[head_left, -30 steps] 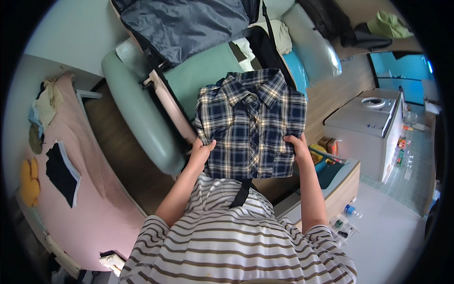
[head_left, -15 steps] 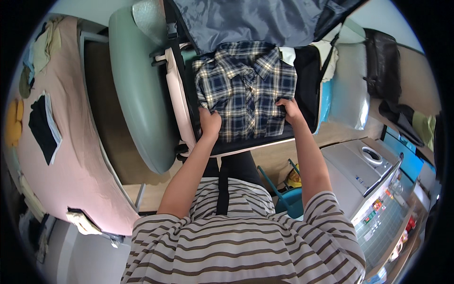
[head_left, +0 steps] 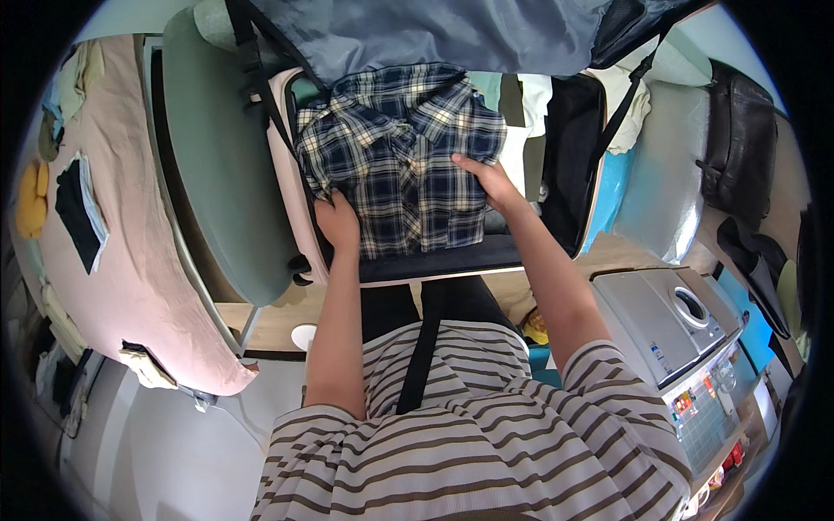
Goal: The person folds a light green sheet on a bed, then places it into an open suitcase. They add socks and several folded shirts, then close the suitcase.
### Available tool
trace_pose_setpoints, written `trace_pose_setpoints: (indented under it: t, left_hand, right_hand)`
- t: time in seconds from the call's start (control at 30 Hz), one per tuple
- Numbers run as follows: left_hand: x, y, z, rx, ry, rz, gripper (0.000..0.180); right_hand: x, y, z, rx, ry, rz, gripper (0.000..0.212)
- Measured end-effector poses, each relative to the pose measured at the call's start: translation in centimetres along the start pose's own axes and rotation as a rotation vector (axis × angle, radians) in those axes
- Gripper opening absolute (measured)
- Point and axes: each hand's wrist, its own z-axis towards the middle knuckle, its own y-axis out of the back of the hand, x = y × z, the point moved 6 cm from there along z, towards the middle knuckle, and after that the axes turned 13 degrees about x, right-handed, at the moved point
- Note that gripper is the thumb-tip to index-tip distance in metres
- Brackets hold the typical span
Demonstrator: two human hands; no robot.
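Observation:
A folded navy, white and cream plaid shirt (head_left: 404, 165) lies collar away from me over the left side of an open suitcase (head_left: 300, 187) with a pale pink shell and black lining. My left hand (head_left: 337, 221) grips its lower left edge. My right hand (head_left: 491, 182) holds its right edge, thumb on top and the other fingers mostly hidden under the cloth. Right of the shirt, folded white clothing (head_left: 514, 156) and a dark olive strip of cloth show inside the suitcase. The raised lid's grey lining (head_left: 452, 35) hangs behind the collar.
A green rounded cushioned piece (head_left: 221, 165) stands left of the suitcase. Farther left is a pink-covered bed (head_left: 139, 252) with clothes on it. At right are a silvery wrapped bundle (head_left: 660, 165), a dark leather bag (head_left: 737, 143) and a grey boxy appliance (head_left: 651, 317).
Both hands have shifted the plaid shirt leftward within the suitcase, uncovering the white and olive clothes at its right. My view has also shifted somewhat.

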Motion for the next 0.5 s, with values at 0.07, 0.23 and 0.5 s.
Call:
trace_pose_setpoints:
  t: [0.07, 0.23, 0.5]
  left_hand:
    - [1.5, -0.2, 3.0, 0.028, 0.124, -0.023, 0.039]
    - [-1.2, 0.1, -0.6, 0.095, 0.248, -0.277, 0.054]
    - [5.7, -9.5, -14.7, 0.442, 0.698, -1.198, 0.022]
  right_hand:
    - [0.5, 0.3, 0.9, -0.033, 0.005, -0.003, 0.06]
    - [2.8, 0.4, -1.2, -0.089, 0.159, -0.165, 0.045]
    - [17.7, -0.3, -7.8, 0.094, 0.343, -0.952, 0.046]
